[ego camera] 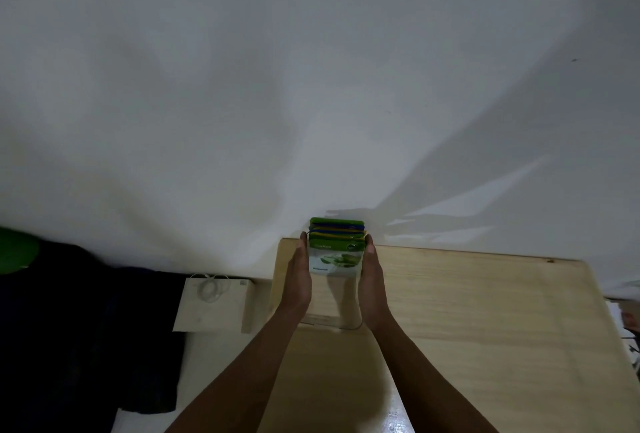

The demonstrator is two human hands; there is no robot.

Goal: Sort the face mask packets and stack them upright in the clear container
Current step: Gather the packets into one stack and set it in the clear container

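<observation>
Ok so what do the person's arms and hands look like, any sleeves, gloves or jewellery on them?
Both forearms are bare as far as the frame shows: no sleeves, no gloves. The left hand and right hand show no rings, watch or bracelet that can be made out, though the dim light hides fine detail.

a: where did the head camera look from?
b: from above and behind the forearms, facing forward and down at the wooden table [485, 311], near its far edge, with the white wall [311, 68] filling the upper frame.
</observation>
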